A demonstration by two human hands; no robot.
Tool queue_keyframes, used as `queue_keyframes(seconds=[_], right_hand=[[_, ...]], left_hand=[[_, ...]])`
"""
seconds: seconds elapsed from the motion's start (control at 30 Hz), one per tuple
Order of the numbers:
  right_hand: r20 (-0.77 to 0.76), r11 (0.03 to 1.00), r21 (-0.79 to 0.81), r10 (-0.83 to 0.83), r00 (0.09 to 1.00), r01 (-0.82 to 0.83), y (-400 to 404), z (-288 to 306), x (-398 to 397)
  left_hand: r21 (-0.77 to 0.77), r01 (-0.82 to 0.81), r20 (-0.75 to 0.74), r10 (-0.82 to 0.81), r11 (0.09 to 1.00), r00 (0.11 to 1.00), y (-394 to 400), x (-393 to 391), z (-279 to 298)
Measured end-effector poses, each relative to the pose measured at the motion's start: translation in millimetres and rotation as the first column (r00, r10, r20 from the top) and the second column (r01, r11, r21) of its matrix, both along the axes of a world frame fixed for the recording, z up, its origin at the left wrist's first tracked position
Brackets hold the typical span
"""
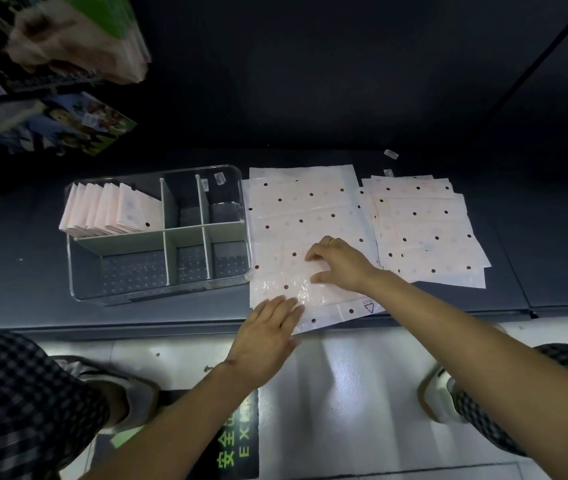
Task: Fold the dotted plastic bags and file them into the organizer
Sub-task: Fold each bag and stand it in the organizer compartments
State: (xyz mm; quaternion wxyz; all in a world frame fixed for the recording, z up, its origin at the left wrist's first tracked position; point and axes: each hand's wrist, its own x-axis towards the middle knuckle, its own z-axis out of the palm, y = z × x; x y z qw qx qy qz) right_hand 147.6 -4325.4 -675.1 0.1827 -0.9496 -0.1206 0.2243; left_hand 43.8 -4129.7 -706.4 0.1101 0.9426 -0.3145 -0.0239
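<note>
While flat on crinkly dotted bag, left hand & right hand grips slack; clear organizer beside.

We see the packages far beyond the organizer smeared by blur and cut by the top-left edge, small labels on the organizer's far wall too tiny to read, floor lettering nearer than the organizer partly hidden by our left forearm
</note>
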Motion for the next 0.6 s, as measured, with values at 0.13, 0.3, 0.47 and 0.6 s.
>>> queue_keyframes(seconds=[0.13,0.3,0.47,0.6], right_hand=[[-0.045,0.998,-0.048,0.026,0.999,-0.028,8,-5,4],[-0.12,0.963,-0.218,0.132,0.984,-0.155,14,-2,16],[-0.153,0.993,-0.097,0.047,0.987,-0.062,9,18,10],[-0.22,0.92,0.266,-0.235,0.947,0.29,-3,59,-12]], left_hand=[[0.07,0.013,-0.117,-0.005,0.997,0.993,1,-1,-10],[0.035,-0.006,-0.156,0.012,0.999,0.988,2,-3,-15],[-0.319,-0.144,-0.069,0.128,0.937,0.989,2,5,16],[-0.564,-0.496,-0.304,0.393,0.66,0.868,-9,18,54]])
